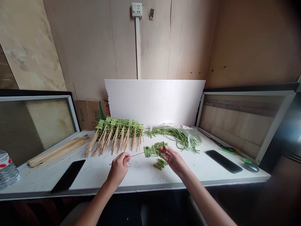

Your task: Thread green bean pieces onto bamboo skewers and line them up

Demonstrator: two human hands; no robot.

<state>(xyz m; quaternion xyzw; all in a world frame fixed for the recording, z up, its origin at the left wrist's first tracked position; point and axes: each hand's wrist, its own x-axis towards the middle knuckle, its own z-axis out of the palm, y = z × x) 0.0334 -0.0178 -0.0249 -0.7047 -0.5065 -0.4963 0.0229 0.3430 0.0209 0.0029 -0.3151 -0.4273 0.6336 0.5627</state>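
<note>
Bamboo skewer [137, 154] above mid-desk [138, 177], part-loaded with green bean pieces [149, 152]. Left hand [120, 160] pinches its bare end; right hand [172, 157], fingers nearly together, grips a piece at the tip. Done: big stack of loaded skewers [118, 124]. Left: loose cut pieces [160, 163], long beans [174, 133] partly under clear bag [194, 138], bare skewers [58, 151]. Carton [90, 114] contents hidden.

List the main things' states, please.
Thin wooden skewer, partly threaded with short green bean pieces
Left hand, pinching its bare length
Right hand, pinching at its threaded end
Green bean skewers, piled
Bare tan wooden skewers, heaped together
Long green beans, loosely heaped
Two black rectangular phones, screens dark
</note>
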